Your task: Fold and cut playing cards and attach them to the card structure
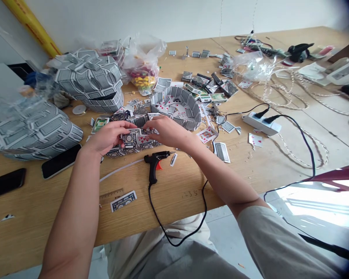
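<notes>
A box-like piece built of folded dark-patterned playing cards lies on the table in front of me. My left hand is closed at its left side, with thumb and fingers around a patterned playing card. From the right, my right hand reaches over the same piece, its bent fingers gripping the upper edge beside a red-hearts card face. The right fingertips are partly hidden. Just nearer to me, a black glue gun with an orange trigger lies on its side.
Behind my hands stands a ring-shaped card tray with loose cards inside. Large woven card baskets stand at left, near two phones. The glue gun's cord loops over the table edge; a power strip sits at right.
</notes>
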### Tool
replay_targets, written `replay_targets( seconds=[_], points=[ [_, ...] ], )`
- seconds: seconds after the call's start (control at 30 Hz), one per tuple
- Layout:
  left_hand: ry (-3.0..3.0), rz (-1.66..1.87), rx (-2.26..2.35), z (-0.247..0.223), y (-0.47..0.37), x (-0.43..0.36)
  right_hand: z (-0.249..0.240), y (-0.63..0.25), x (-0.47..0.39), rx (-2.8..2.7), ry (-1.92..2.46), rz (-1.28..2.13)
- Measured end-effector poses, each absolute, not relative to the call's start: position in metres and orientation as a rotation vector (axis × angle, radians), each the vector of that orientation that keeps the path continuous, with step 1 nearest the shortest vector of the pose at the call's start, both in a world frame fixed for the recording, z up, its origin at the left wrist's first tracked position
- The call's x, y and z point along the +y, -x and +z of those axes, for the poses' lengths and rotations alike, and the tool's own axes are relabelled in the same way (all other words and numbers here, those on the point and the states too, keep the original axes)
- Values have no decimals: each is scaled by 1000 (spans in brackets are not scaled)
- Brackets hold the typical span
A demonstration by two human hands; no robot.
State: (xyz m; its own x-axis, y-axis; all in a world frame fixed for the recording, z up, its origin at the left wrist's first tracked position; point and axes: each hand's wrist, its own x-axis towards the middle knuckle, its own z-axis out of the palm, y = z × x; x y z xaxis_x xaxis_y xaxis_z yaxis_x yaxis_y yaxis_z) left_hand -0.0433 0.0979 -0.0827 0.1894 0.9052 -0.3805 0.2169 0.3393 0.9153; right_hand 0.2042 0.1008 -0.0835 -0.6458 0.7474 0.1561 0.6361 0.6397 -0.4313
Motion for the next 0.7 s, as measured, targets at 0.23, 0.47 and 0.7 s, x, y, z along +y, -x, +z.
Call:
replay_targets(
  seconds=[0.23,0.47,0.7],
  points=[
    [-1162,678,1317,-82,42,97,-86,-203,102,-2547,1139,478],
    [-1163,681,1322,-81,41,97,-87,-203,101,-2553,1150,467],
    [-1161,685,1318,-83,43,99,-85,-203,101,-2568,1162,482]
  ],
)
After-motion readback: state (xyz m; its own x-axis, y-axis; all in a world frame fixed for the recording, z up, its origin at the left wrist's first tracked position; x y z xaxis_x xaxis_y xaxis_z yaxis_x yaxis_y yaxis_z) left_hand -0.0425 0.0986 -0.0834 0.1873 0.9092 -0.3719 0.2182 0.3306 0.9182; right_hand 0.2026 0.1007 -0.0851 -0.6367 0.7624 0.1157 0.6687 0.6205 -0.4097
